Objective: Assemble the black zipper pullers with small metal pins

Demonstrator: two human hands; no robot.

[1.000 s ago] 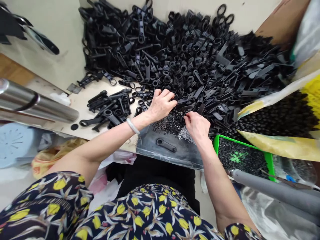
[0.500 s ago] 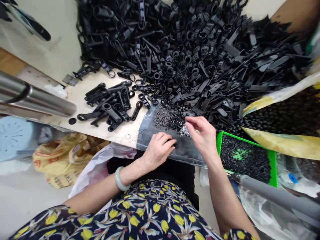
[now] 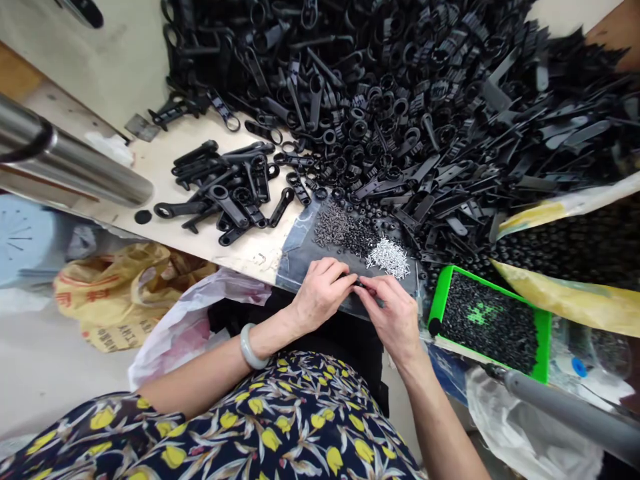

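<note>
My left hand (image 3: 321,293) is closed in a pinch on a small black part (image 3: 357,283) at the near edge of the dark mat (image 3: 295,257). Fingertips of my right hand (image 3: 393,310) meet it there, also pinched; what they hold is too small to make out. Just beyond my hands lie a heap of silver pins (image 3: 389,259), small black rings (image 3: 357,237) and a pile of grey-brown screw-like bits (image 3: 332,225).
A huge heap of black plastic parts (image 3: 350,100) covers the back. Black handle-shaped pieces (image 3: 230,193) lie at left, near a metal tube (image 3: 100,167). At right are a green tray (image 3: 440,300) of black bits, a yellow-edged bag (image 3: 570,287) and a grey bar (image 3: 565,407).
My right hand has come from the silver pins down to my left fingertips, uncovering the pin heap. My left hand stays pinched near the mat's edge. The view has shifted slightly.
</note>
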